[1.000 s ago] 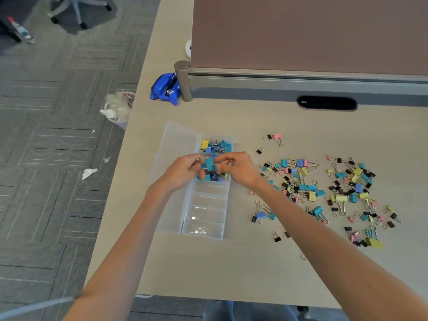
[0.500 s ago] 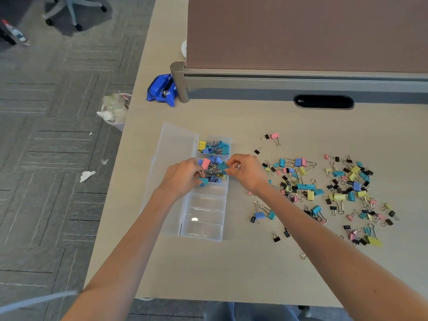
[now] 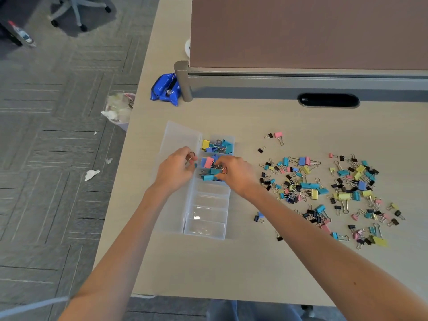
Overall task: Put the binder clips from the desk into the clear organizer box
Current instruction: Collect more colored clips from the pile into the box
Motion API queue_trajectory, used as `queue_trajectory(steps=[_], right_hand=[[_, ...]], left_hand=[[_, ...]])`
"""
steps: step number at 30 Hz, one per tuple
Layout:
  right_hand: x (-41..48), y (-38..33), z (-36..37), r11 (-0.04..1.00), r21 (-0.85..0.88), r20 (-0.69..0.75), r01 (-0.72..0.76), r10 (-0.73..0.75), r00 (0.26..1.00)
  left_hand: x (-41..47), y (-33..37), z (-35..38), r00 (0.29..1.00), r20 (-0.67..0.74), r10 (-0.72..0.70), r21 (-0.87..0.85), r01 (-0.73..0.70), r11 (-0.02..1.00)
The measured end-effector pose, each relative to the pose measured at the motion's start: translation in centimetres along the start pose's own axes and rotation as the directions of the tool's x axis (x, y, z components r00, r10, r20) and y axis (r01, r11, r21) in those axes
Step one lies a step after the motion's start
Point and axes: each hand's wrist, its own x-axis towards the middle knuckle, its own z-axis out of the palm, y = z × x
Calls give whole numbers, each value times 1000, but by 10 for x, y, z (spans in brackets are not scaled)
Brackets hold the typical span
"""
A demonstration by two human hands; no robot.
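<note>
The clear organizer box [image 3: 208,213] lies on the desk with its lid [image 3: 179,137] folded open to the left. Its far compartment holds yellow and blue binder clips [image 3: 216,144]. The second compartment holds pink, blue and teal clips [image 3: 209,169]; the nearer compartments look bare. My left hand [image 3: 174,172] hovers over the lid's edge and pinches a small clip whose wire loop [image 3: 191,156] sticks up between the fingers. My right hand [image 3: 237,173] reaches into the second compartment and pinches a clip's wire handle [image 3: 224,170]. Several loose clips [image 3: 324,188] are scattered to the right.
A blue pouch [image 3: 165,90] lies at the back left beside the brown partition [image 3: 301,35] and its grey post. A black cable slot [image 3: 328,100] sits behind the clips. Off the desk's left edge stand a waste bin [image 3: 119,110] and an office chair [image 3: 76,12].
The hands, together over the second compartment before, have separated. My left hand moved left toward the lid with a clip; a pink clip now lies in that compartment.
</note>
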Motion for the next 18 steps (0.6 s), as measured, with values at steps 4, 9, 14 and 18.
queue_trajectory(steps=[4, 9, 14, 18], right_hand=[[0, 9, -1, 868, 461, -31, -182, 221, 975], [-1, 14, -23, 519, 794, 123, -317, 374, 919], [3, 20, -38, 274, 825, 353, -494, 432, 830], [3, 29, -42, 158, 832, 423, -532, 439, 793]], left_hand=[[9, 0, -7, 998, 69, 6, -255, 12, 967], [19, 12, -1, 991, 123, 45, -203, -20, 979], [26, 23, 10, 975, 137, 176, 3, -178, 984], [33, 32, 18, 967, 155, 203, 87, -218, 972]])
